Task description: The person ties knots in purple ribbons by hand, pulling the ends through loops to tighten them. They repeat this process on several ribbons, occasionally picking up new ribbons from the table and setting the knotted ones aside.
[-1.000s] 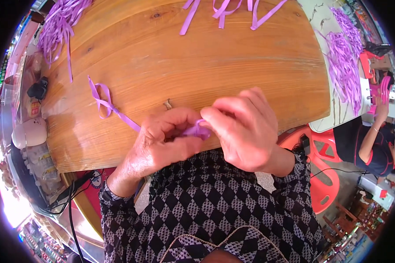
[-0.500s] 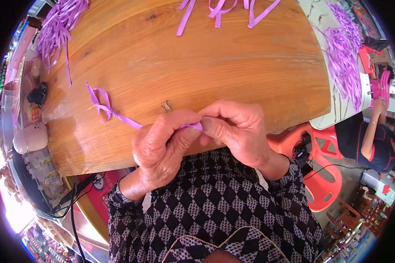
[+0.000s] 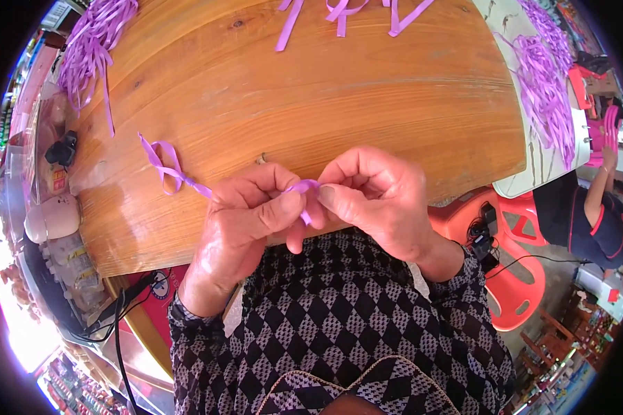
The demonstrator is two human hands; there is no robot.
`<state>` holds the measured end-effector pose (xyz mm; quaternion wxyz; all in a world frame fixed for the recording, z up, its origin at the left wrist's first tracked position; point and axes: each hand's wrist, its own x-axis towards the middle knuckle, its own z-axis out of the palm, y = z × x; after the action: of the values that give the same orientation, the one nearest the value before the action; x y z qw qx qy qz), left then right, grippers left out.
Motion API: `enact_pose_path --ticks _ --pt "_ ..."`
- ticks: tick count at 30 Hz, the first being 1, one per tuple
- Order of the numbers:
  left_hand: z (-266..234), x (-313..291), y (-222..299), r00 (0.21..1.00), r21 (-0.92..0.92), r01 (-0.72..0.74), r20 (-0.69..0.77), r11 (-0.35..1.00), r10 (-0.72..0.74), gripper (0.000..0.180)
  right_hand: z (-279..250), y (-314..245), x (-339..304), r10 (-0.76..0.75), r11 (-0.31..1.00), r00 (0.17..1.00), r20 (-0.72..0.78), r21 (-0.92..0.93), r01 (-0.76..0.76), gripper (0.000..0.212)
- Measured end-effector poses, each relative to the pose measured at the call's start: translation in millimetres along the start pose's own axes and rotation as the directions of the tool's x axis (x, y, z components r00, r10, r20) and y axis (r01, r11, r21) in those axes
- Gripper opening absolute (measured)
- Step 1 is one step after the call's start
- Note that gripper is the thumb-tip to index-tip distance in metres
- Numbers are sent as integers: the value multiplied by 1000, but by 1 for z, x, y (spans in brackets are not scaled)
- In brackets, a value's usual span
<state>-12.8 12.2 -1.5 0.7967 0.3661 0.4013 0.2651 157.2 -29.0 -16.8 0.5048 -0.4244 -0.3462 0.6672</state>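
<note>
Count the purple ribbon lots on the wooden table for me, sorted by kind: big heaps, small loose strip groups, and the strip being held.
Big heaps: 2, one at far left, one at far right
Loose strip groups: 1 at the far edge
Held strip: 1, pinched by left hand and right hand
Total: 4

Ribbon loop [image 3: 165,164] lies on table [image 3: 339,90], left of hands

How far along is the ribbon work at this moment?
Done: nothing clearly finished shows. In hand: left hand and right hand pinch one purple ribbon strip, its looped tail lying on the wooden table. Left: loose strips at the far edge and a pile.
</note>
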Motion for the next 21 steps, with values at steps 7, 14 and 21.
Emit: enact_pose_path --ticks 7,14,21 --pt "3 3 -1 991 -48 -36 -131 998 30 19 -4 2 3 -669 455 720 185 -664 593 22" --pt "10 1 -5 992 -86 -52 -116 995 42 17 -8 9 9 -724 328 647 241 -704 630 20" --pt "7 -2 -7 989 -29 -151 -19 988 150 19 -11 -2 8 -516 753 847 125 -406 518 8"
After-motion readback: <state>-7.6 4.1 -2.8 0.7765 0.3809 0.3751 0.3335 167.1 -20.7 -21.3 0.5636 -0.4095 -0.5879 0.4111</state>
